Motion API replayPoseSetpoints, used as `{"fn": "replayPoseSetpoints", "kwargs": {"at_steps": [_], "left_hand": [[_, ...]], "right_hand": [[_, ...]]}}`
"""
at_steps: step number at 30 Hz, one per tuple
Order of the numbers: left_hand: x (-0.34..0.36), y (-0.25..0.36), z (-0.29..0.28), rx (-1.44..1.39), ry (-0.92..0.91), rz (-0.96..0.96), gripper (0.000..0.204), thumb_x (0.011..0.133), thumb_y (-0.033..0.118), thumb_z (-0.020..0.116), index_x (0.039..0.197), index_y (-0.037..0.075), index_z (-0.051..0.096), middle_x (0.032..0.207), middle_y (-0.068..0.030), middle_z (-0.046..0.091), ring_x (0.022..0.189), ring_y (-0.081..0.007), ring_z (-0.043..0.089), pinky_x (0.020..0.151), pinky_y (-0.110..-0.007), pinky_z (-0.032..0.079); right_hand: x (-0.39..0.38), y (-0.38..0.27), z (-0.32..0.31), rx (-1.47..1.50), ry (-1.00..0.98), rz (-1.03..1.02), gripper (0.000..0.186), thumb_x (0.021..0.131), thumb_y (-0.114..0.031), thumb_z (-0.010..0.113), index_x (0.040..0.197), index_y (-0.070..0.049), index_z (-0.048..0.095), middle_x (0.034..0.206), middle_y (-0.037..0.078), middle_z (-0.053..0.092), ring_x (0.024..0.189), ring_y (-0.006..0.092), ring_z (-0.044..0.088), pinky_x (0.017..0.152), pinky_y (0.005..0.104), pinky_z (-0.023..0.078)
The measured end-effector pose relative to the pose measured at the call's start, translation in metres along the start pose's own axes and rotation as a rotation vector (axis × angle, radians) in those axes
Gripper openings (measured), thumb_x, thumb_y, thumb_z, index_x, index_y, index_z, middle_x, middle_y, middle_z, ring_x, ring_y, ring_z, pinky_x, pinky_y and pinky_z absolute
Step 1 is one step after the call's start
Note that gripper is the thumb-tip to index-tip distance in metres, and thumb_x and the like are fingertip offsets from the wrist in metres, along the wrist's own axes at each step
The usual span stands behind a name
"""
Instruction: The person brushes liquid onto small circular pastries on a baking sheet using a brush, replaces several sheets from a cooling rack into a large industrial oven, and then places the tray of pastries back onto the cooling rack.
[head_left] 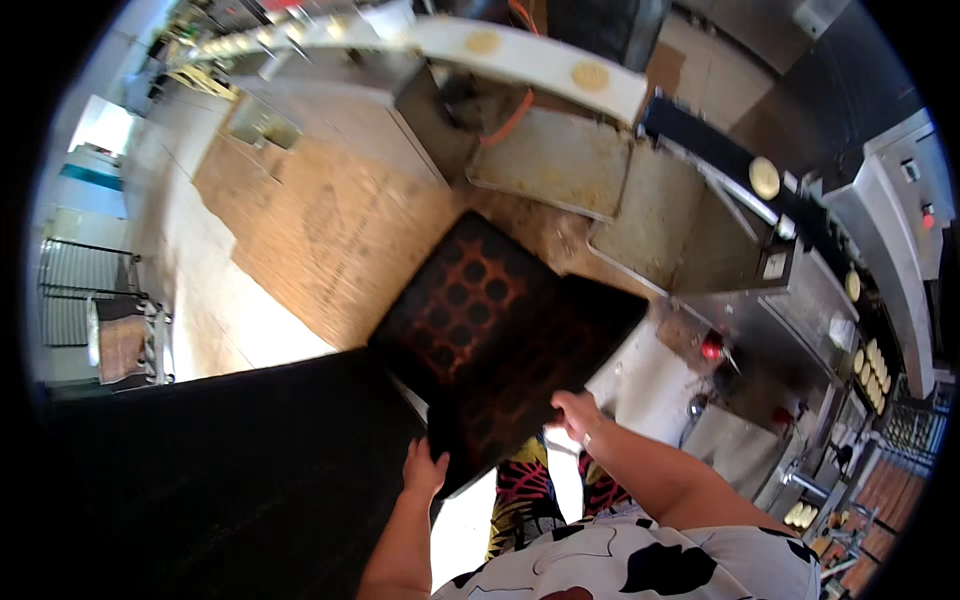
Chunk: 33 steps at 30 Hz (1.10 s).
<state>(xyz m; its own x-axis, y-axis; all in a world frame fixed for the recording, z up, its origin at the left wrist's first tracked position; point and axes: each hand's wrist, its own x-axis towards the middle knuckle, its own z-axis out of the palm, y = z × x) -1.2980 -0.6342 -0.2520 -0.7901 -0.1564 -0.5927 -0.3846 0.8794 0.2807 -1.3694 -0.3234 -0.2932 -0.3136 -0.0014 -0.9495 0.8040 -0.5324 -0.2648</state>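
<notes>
Right hand (pixel 576 414) is clamped on a dark tray's (pixel 535 375) near edge; left hand (pixel 426 468) meets its left end (blurred, I cannot tell the grip); beyond both, a spotted tray (pixel 466 305).

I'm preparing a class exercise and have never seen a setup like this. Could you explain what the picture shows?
There is no robot here: these are a person's bare hands. A wide fisheye camera on the head looks down, so straight edges bend. The right hand grips the near edge of a dark tray; the left hand is at its left corner, its grip unclear. Beyond it appears a second tray with round marks. Pale round pieces lie on a white belt at the top.
</notes>
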Motion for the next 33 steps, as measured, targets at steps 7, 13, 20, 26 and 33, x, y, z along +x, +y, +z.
{"fn": "replayPoseSetpoints", "kwargs": {"at_steps": [7, 13, 20, 26, 33], "left_hand": [[-0.070, 0.001, -0.096, -1.454, -0.600, -0.506, 0.040, 0.086, 0.009, 0.049, 0.124, 0.006, 0.041, 0.119, -0.0131, 0.050, 0.104, -0.0312, 0.054, 0.078, -0.051, 0.052], [-0.088, 0.081, -0.147, -1.507, -0.784, -0.258, 0.053, 0.077, 0.010, 0.054, 0.129, 0.012, 0.042, 0.121, -0.0074, 0.053, 0.110, -0.0256, 0.053, 0.085, -0.045, 0.047], [-0.107, 0.231, -0.185, -1.264, -1.094, 0.119, 0.077, 0.069, 0.004, 0.052, 0.140, 0.017, 0.027, 0.129, -0.0059, 0.047, 0.117, -0.0235, 0.048, 0.098, -0.038, 0.038], [-0.136, 0.403, -0.159, -1.106, -1.403, 0.557, 0.081, 0.072, 0.003, 0.056, 0.143, 0.011, 0.017, 0.134, -0.0065, 0.039, 0.116, -0.0189, 0.045, 0.096, -0.032, 0.037], [-0.259, 0.626, -0.097, -0.658, -1.464, 0.853, 0.082, 0.076, 0.002, 0.054, 0.143, 0.021, 0.012, 0.126, -0.0032, 0.045, 0.088, -0.0103, 0.054, 0.057, -0.023, 0.045]], "right_hand": [[-0.174, -0.032, -0.036, 0.294, -0.207, -0.127, 0.034, 0.075, -0.005, 0.045, 0.107, 0.002, 0.050, 0.097, 0.016, 0.059, 0.088, 0.0338, 0.060, 0.080, 0.0518, 0.050], [-0.269, -0.040, -0.093, 0.426, -0.178, -0.195, 0.036, 0.072, -0.007, 0.044, 0.108, 0.000, 0.046, 0.102, 0.019, 0.055, 0.099, 0.0369, 0.054, 0.087, 0.0539, 0.046], [-0.375, -0.020, -0.182, 0.616, -0.117, -0.592, 0.033, 0.070, -0.013, 0.048, 0.101, -0.003, 0.052, 0.096, 0.011, 0.060, 0.090, 0.0295, 0.060, 0.080, 0.0470, 0.051], [-0.465, -0.033, -0.244, 0.736, 0.558, -1.211, 0.037, 0.081, -0.027, 0.057, 0.112, -0.007, 0.054, 0.101, 0.007, 0.060, 0.087, 0.0194, 0.060, 0.066, 0.0303, 0.052], [-0.506, -0.101, -0.324, 0.904, 1.092, -1.719, 0.073, 0.077, -0.003, 0.057, 0.141, -0.007, 0.022, 0.133, 0.011, 0.039, 0.114, 0.0237, 0.041, 0.098, 0.0343, 0.033]]}}
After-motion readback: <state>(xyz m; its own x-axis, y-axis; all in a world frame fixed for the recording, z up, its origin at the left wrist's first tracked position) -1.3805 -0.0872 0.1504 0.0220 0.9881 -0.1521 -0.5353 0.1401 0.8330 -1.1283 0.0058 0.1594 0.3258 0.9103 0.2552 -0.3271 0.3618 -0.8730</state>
